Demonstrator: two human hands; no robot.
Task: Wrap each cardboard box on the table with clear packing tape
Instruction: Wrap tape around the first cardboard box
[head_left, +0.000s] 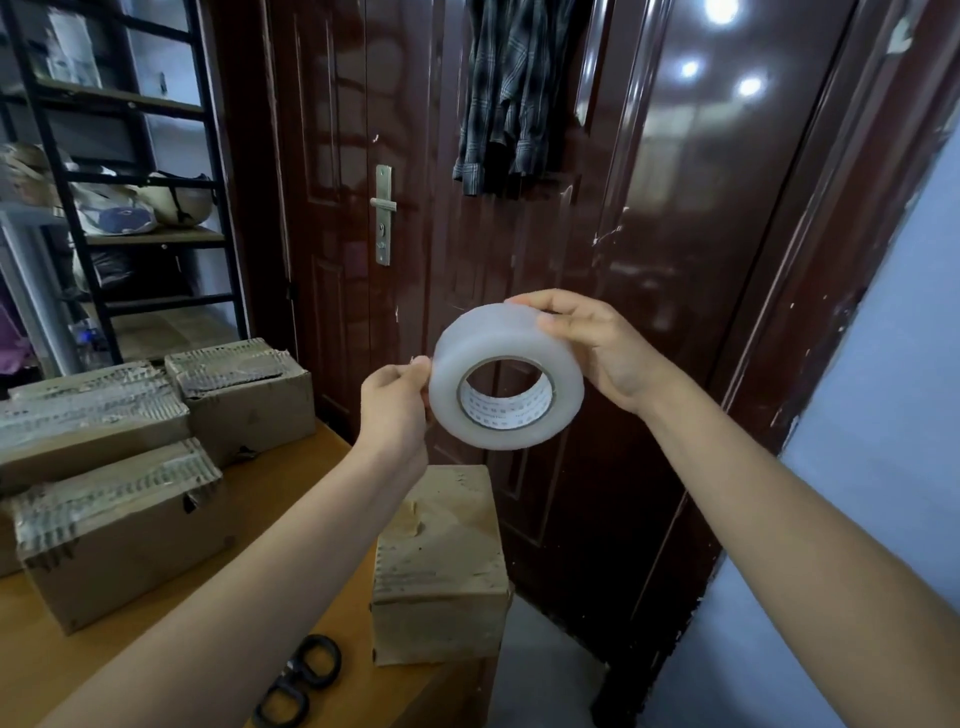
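A thick roll of clear packing tape (506, 375) is held up in the air in front of a dark door. My right hand (597, 347) grips the roll's upper right rim with fingers over the top. My left hand (396, 402) pinches the roll's left edge with curled fingers. Below the roll, a small cardboard box (440, 564) stands at the right corner of the wooden table (311, 478). Three more cardboard boxes lie at the left: a near one (124, 530), a wide one (88, 415) behind it and a far one (249, 392).
Black-handled scissors (298, 680) lie on the table near its front edge, partly under my left forearm. A black metal shelf rack (130, 182) with bags stands behind the boxes. A plaid shirt (514, 93) hangs on the door. A blue wall (883, 415) is at the right.
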